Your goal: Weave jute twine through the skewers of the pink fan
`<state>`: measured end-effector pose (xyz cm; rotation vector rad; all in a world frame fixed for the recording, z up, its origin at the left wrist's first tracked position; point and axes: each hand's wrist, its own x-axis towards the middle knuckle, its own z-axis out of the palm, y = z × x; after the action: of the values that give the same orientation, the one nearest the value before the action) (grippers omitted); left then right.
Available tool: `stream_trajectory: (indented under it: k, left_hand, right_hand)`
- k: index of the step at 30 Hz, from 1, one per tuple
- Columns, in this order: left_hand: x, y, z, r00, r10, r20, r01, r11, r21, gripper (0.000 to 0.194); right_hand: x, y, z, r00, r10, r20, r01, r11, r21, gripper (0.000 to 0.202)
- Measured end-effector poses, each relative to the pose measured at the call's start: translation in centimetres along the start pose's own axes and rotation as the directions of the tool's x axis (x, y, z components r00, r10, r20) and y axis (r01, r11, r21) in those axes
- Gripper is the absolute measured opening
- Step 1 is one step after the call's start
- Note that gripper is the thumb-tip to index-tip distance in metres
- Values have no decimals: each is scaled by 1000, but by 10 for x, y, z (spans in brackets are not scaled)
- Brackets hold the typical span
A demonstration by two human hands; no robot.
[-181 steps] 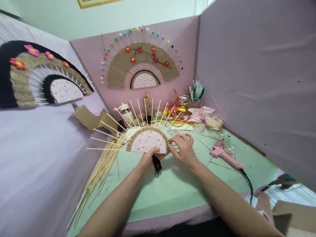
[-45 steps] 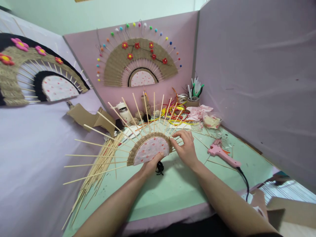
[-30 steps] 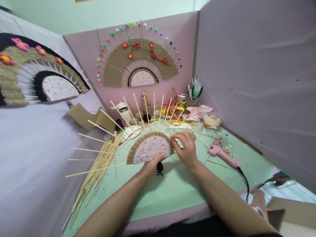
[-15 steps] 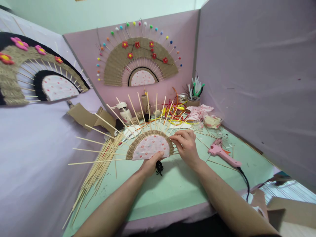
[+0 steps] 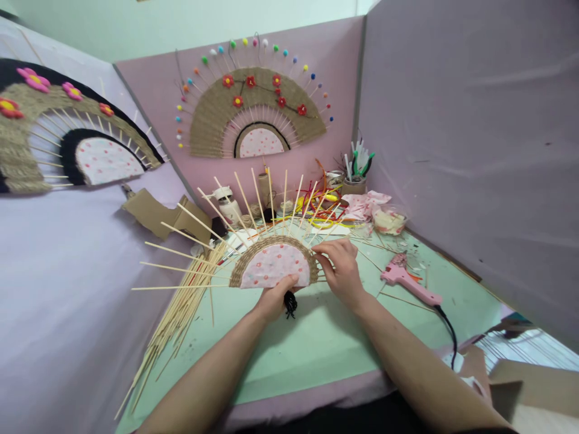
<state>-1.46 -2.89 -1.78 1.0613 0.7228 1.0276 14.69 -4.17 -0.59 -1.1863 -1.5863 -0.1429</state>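
Observation:
A half-round fan (image 5: 274, 264) is held up over the table, its centre covered in white cloth with small red prints. Around that cloth runs a woven twine band (image 5: 242, 264), and thin wooden sticks spread out from it. My left hand (image 5: 274, 296) grips the fan's straight lower edge, thumb on the cloth and fingers hidden behind. At the band's right end my right hand (image 5: 340, 262) is closed in a pinch; whatever lies between its fingertips is too small to make out. A bundle of black yarn (image 5: 290, 305) hangs below the fan beside my left hand.
Loose sticks (image 5: 181, 319) lie in a pile at the left. On the right rests a pink glue gun (image 5: 411, 286) with a black cord. A cardboard piece (image 5: 158, 214), a white bottle (image 5: 228, 205) and coloured pipe cleaners (image 5: 316, 208) stand behind. Finished fans (image 5: 257, 108) hang on the walls.
The fan has tilted slightly, its left-hand sticks rising a little. My right hand stays pinched at the band's right side, and my left hand keeps its hold.

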Motion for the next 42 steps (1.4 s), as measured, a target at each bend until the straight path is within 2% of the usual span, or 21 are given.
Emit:
stream_trajectory:
  k: [4,8,11,14,18,25,29,33,38,42]
  left_hand:
    - [0,3,0,999,42,-5,-42,999,-17,35]
    - [1,2,-4,1000,23,-9,-23,1000,-1,38]
    - [1,1,-5,1000,22,-12,-22,1000,-7,39]
    - [1,2,-5,1000,13,-22,-13,999,-39,39]
    - [0,5,-2,1000,-1,-30,-2,997,-82,39]
    - [2,6,0,998,4,-70,-12,993,-118,39]
    - [3,7,1,998,6,-67,-15,990,-139,40]
    - [4,8,1,998,3,-63,-12,990,-142,40]
    - [4,8,2,997,-11,-83,0,991,-132,38]
    - [3,11,4,995,-6,-101,-5,993,-114,33]
  right_hand:
    - [-3,-4,2,1000,17,-8,-16,999,46,13]
    - [-3,-7,2,997,73,-40,-68,992,107,15]
    - [-4,-7,1,991,82,-106,-72,993,95,15]
    - [-5,-6,0,987,41,-155,-35,998,45,17]
    - [-6,-5,2,997,-32,-75,29,998,-47,23]
    - [-5,-6,2,998,27,-50,-37,978,-207,27]
    - [-6,-4,3,999,16,-35,-22,983,-183,32]
    - [-6,-3,4,999,-33,43,40,987,-157,33]
    - [-6,-2,4,1000,20,20,-16,981,-194,33]
    - [-5,-3,5,999,31,13,-29,987,-156,33]
